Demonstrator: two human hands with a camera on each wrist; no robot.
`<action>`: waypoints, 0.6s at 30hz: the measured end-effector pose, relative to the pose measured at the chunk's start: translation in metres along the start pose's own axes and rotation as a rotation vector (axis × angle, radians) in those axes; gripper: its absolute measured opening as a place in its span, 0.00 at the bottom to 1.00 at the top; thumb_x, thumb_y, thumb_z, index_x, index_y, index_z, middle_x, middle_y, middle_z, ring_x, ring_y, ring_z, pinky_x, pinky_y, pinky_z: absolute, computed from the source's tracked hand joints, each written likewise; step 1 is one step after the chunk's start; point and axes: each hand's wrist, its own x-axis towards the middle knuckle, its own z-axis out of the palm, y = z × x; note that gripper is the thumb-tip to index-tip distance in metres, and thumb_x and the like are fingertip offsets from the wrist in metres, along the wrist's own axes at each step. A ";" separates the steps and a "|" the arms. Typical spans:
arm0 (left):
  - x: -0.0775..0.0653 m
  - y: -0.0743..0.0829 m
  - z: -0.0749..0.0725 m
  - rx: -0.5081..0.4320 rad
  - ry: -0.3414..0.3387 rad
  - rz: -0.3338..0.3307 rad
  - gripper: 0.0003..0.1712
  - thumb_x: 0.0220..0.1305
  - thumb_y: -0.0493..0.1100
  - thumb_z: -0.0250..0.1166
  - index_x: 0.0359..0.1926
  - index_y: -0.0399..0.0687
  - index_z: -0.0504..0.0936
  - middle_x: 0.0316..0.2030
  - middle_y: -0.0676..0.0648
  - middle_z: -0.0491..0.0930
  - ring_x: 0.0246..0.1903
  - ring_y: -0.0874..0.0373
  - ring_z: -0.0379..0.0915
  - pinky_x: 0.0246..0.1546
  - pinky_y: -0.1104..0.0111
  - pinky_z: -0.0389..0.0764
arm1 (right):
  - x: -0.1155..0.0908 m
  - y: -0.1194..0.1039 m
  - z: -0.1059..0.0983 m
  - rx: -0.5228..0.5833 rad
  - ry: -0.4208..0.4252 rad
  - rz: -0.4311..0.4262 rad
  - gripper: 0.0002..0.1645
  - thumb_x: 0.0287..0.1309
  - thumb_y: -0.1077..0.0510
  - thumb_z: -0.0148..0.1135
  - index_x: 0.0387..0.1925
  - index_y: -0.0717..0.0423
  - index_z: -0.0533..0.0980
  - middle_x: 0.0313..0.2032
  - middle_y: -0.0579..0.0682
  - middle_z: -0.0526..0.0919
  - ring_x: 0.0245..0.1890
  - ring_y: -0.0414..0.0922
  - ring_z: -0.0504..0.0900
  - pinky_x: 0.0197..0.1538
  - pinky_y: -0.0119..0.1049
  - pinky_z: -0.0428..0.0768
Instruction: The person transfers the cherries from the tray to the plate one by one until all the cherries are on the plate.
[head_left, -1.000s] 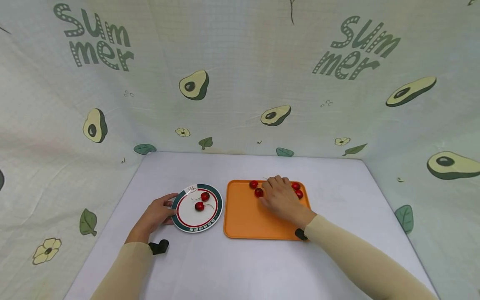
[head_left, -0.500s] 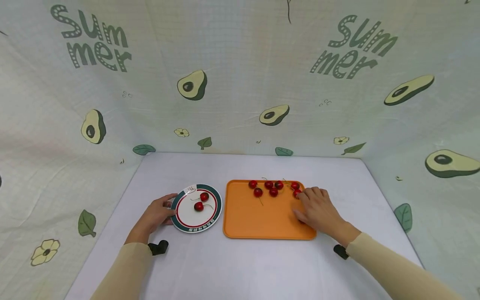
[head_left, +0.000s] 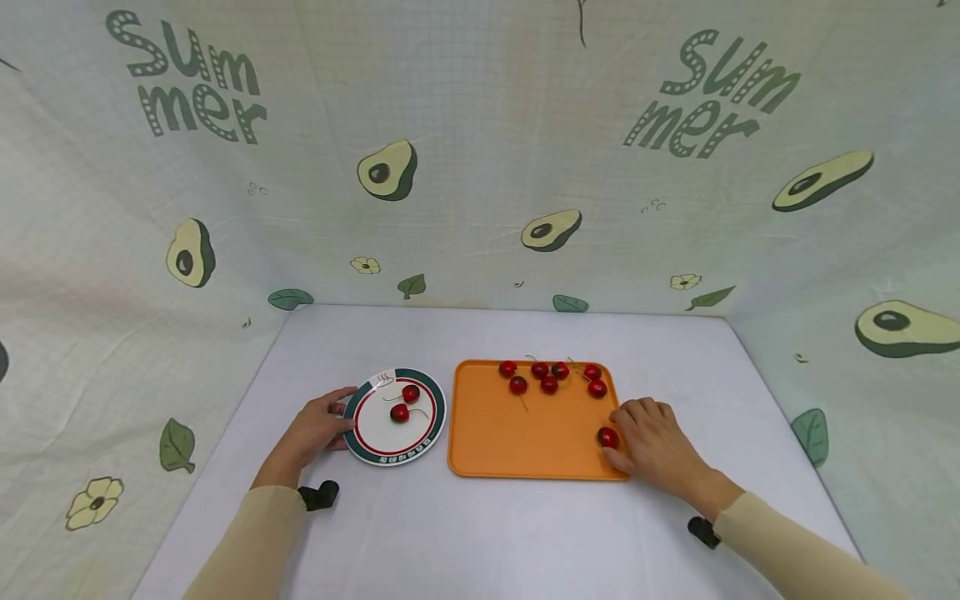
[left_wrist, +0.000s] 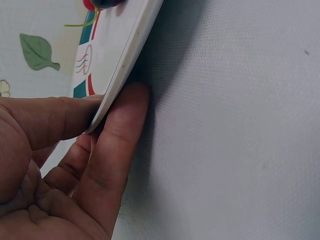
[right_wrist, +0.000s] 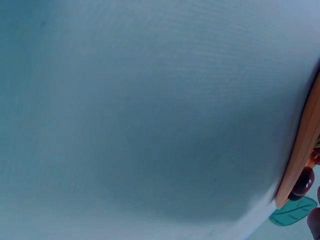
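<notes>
In the head view my left hand [head_left: 313, 429] grips the left rim of a white plate [head_left: 372, 437] with a green border; two cherries with stems lie on it, one [head_left: 410, 393] behind the other [head_left: 399, 413]. The left wrist view shows the thumb on top of the plate [left_wrist: 116, 45] and a finger under its edge. My right hand [head_left: 655, 442] is at the right edge of an orange tray [head_left: 510, 442], thumb and fingertips either side of a cherry [head_left: 607, 437]. Whether they squeeze it, I cannot tell. Several more cherries [head_left: 549, 385] lie along the tray's far side.
White cloth [head_left: 420, 533] covers the table under plate and tray. The plate stands just left of the tray. Behind and at both sides hangs a pale curtain [head_left: 465, 167] printed with avocados and leaves. In the right wrist view the tray edge [right_wrist: 300, 150] shows at the right.
My right hand has moved from the cherries at the tray's far side to its right edge, nearer me, and a cherry there has come into sight. The left hand stays on the plate.
</notes>
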 end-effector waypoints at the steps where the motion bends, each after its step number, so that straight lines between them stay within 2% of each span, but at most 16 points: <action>1: 0.000 0.000 0.000 0.001 0.000 0.000 0.41 0.70 0.32 0.64 0.81 0.50 0.64 0.63 0.32 0.66 0.39 0.52 0.76 0.36 0.66 0.85 | -0.001 0.000 0.001 -0.002 0.000 -0.003 0.30 0.57 0.39 0.74 0.47 0.59 0.80 0.46 0.58 0.81 0.49 0.58 0.75 0.53 0.58 0.74; 18: 0.005 -0.005 0.001 0.005 0.004 0.004 0.41 0.70 0.32 0.65 0.80 0.51 0.64 0.63 0.32 0.66 0.38 0.52 0.77 0.34 0.66 0.85 | -0.005 0.003 0.014 -0.009 -0.005 -0.018 0.25 0.58 0.42 0.73 0.42 0.58 0.77 0.41 0.54 0.78 0.45 0.55 0.74 0.53 0.56 0.72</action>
